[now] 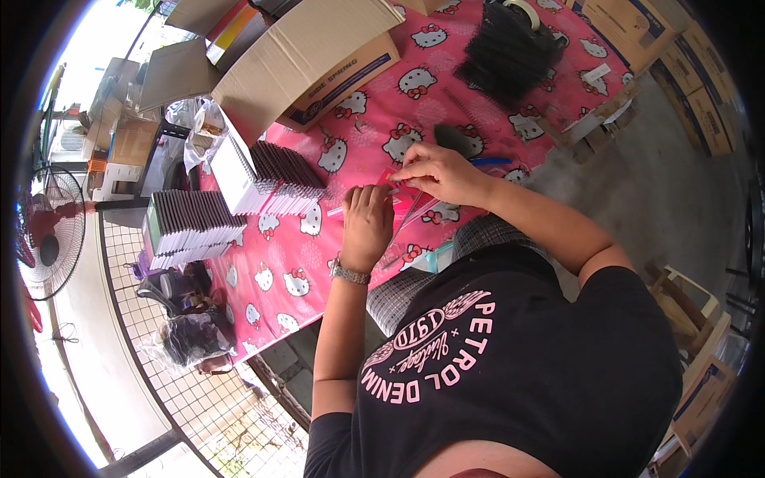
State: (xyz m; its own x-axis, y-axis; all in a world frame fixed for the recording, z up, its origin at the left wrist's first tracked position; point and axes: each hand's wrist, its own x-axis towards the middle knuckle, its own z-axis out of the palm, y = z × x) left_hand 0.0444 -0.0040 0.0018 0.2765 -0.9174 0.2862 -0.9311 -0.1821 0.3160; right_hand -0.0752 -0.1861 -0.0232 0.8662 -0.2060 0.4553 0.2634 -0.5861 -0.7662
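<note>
Near the table's front edge, my left hand (368,217) has its fingers bent and pressed together on a thin pink-red piece (405,209). A narrow dark strip (412,211) runs slantwise along that piece; its kind is too small to tell. My right hand (438,173) pinches with thumb and fingertips at the piece's upper end, close to the left fingertips. What sits in the pinch is hidden. Just beyond the right hand lie a dark rounded object (454,139) and a blue slim tool (491,161).
Two stacks of spiral notebooks (263,179) (191,227) stand at left, before an open carton (311,68). A heap of black binding coils (510,56) with a tape roll (524,11) lies far right on the pink tablecloth (343,263). Black bags (195,331) sit at the left corner.
</note>
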